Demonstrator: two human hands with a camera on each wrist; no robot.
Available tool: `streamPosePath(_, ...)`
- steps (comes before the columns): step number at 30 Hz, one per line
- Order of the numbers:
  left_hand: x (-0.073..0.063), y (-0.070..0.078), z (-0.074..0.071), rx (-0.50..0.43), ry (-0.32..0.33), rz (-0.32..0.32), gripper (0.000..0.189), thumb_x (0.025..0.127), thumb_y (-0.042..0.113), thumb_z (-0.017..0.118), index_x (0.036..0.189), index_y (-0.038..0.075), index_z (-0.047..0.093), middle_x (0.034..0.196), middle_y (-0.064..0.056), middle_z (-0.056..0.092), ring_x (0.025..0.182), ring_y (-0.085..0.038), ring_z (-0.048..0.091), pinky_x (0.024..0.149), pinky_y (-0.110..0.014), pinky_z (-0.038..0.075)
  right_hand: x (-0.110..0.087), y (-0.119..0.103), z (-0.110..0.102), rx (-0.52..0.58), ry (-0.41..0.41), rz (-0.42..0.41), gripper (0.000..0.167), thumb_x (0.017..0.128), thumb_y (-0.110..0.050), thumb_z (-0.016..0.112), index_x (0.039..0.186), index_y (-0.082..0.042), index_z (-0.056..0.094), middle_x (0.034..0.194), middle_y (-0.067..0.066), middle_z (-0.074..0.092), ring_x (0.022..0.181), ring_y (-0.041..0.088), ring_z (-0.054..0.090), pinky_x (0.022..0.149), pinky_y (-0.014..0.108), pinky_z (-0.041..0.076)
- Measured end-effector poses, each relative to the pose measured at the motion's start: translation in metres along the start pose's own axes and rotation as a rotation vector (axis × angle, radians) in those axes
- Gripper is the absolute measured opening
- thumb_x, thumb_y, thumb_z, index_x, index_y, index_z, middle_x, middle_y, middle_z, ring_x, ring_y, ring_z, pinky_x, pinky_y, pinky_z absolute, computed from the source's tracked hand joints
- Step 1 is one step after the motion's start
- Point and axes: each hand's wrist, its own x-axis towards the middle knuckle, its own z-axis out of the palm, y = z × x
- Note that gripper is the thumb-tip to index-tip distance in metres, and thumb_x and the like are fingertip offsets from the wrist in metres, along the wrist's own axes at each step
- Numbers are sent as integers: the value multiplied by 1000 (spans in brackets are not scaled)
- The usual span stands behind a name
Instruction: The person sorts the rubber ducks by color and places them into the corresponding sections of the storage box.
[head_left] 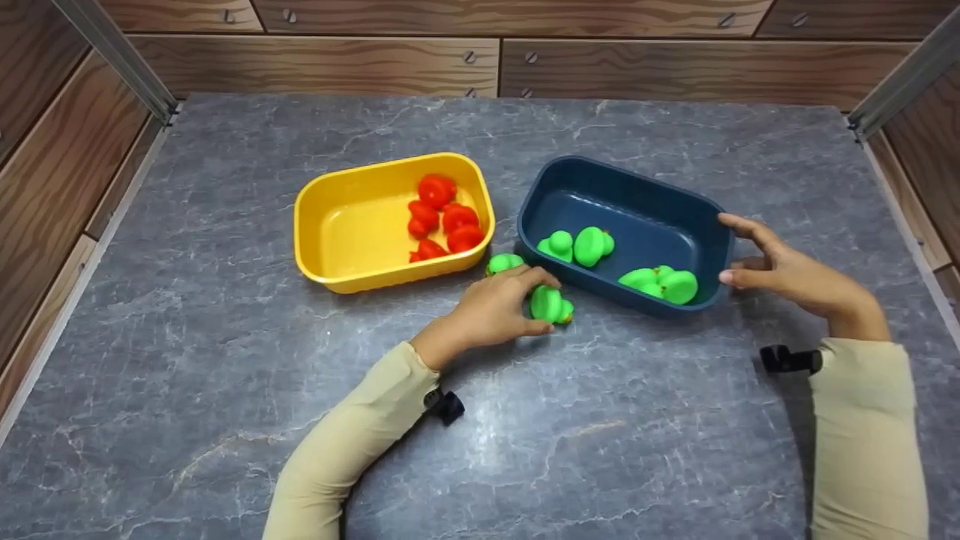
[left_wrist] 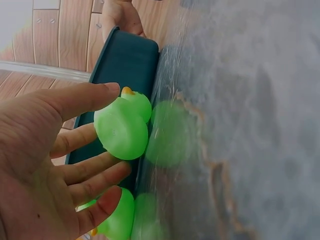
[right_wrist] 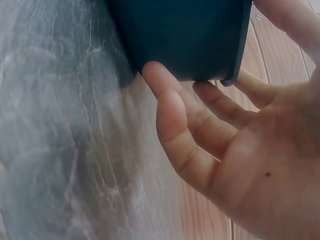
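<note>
Around a green toy duck (head_left: 546, 304) lying on its side on the table, my left hand (head_left: 495, 306) has its thumb and fingers spread. In the left wrist view, the thumb is close by the duck (left_wrist: 122, 130), and the other fingers are loosely extended. A second green duck (head_left: 504, 263) lies partly behind that hand. My right hand (head_left: 802, 277) touches the right end of the dark blue bin (head_left: 630, 176) with its fingertips. Several green ducks (head_left: 592, 246) lie inside this bin. In the right wrist view, fingertips (right_wrist: 159, 75) meet the bin's outer wall.
A yellow bin (head_left: 352, 217) stands left of the blue one, with several red toys (head_left: 459, 219) at its right side. The grey marbled table (head_left: 225, 360) is bordered by wood-patterned panels (head_left: 322, 64) at the back and sides.
</note>
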Motion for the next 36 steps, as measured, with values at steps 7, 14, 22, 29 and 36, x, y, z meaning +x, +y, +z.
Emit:
streamPosePath(7,0,-1,-1,-51,2,25,47,79,31,80,118,20,57,125,1,63,107,-16,58,91,-37,48,3,-3,-1,-15,14,-7,79,98,-15,55,155,-28,2,160,16,-7,103,-6,53,80,18,47)
streamPosePath(14,0,-3,-5,-91,-4,22,45,79,28,79,117,18,57,123,1,64,105,-16,59,92,-36,48,6,-4,-2,-8,7,-24,80,98,-15,56,156,-27,2,160,18,-8,103,-8,51,80,18,47)
streamPosePath(22,-7,1,-15,-216,21,57,43,80,28,79,116,16,59,115,2,65,104,-15,60,91,-30,49,7,-6,-2,-25,14,11,79,98,-20,57,155,-28,3,160,15,-6,102,-7,53,81,19,47)
streamPosePath(29,-13,8,-21,-319,60,100,46,79,31,80,117,15,60,114,1,65,106,-15,60,98,-37,47,5,-4,0,11,7,-16,78,98,-17,56,155,-29,4,160,16,-6,104,-6,53,81,20,48)
streamPosePath(36,-16,16,-24,-391,128,149,47,78,29,81,117,13,60,112,1,66,101,-12,60,96,-35,49,3,1,1,15,8,-34,78,98,-17,56,155,-29,4,159,18,-5,102,-6,55,80,20,49)
